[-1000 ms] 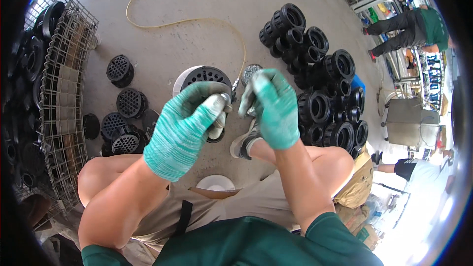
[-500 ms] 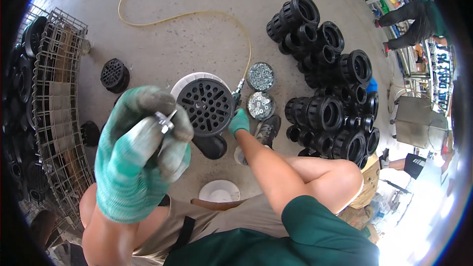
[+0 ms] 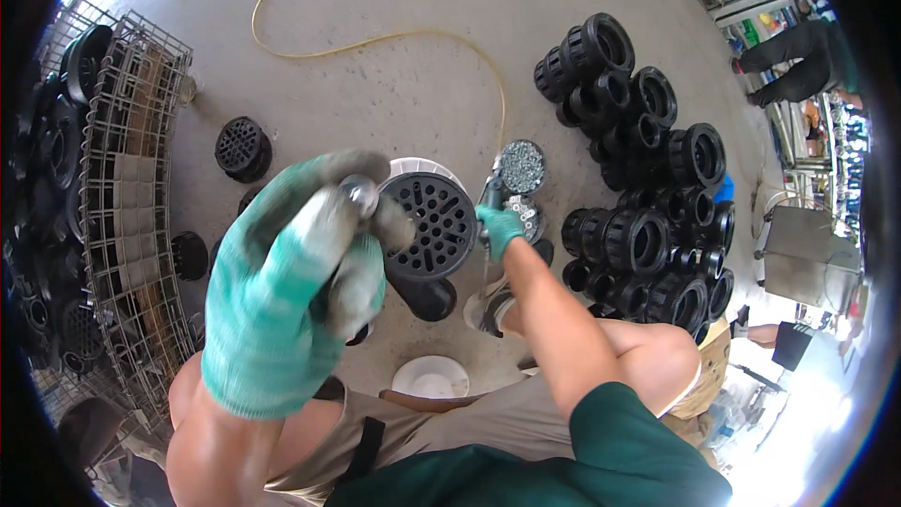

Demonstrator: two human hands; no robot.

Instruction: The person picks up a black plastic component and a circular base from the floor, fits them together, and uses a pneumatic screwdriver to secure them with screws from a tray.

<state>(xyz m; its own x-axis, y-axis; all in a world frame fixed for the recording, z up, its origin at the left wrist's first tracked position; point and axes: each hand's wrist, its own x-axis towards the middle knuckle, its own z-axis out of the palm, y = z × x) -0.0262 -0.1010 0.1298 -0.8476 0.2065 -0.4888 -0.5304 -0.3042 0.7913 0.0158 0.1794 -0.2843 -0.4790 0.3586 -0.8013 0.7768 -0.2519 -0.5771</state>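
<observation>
A small shiny metal piece [image 3: 358,193] sits left of the frame's centre, pinched in the grip of the gloved left hand [image 3: 293,272]. Just right of it, mid-frame, is a round perforated black grate [image 3: 429,225]. The gloved right hand's [image 3: 498,228] grip wraps a dark hose-fed tool [image 3: 493,192]; black ringed fittings [image 3: 589,230] lie right of centre.

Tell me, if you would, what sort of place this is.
It looks like a workshop or small factory floor, judging by the stacked black ring-shaped fittings, the wire cage holding black parts, and the small metal pieces near the right hand.
</observation>
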